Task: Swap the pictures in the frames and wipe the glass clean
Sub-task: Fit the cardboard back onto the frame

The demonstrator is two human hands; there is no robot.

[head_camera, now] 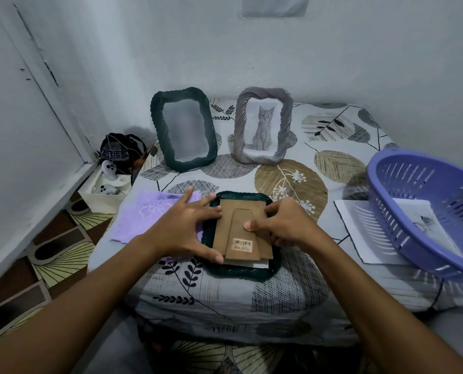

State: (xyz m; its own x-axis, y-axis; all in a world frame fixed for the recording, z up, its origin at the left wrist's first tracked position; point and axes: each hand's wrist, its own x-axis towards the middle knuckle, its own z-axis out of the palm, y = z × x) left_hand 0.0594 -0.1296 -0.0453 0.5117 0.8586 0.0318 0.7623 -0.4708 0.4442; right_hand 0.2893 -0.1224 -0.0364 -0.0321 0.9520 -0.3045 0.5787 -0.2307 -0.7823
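**Both hands on the cardboard backing of a face-down green frame**

The left hand (183,228) lies spread on the left edge of the brown cardboard backing board (242,233), fingers straight and fanned, the thumb down at the board's near left corner. The right hand (281,222) has its fingers curled over the board's right edge, with the thumb pressing flat on the easel stand in the middle of the board. A barcode sticker (242,243) sits near the stand's lower end. The board rests in the back of a dark green twisted-rim frame (241,273) that lies face down on the table's near middle; a pale sheet edge shows beneath the board at its near side.

Just left of this frame, partly under the left hand, lies a lilac cloth (143,214). Farther back stand two frames, both tilted back: a dark green one (183,129) showing only glass, and beside it to the right a grey one (264,126) holding a cat picture. At the right edge a purple slotted plastic basket (427,211) rests tilted on a white sheet of paper (360,233). All of this sits on a leaf-patterned tablecloth (292,184). On the floor at the left, a white box holds a dark pouch (119,152).
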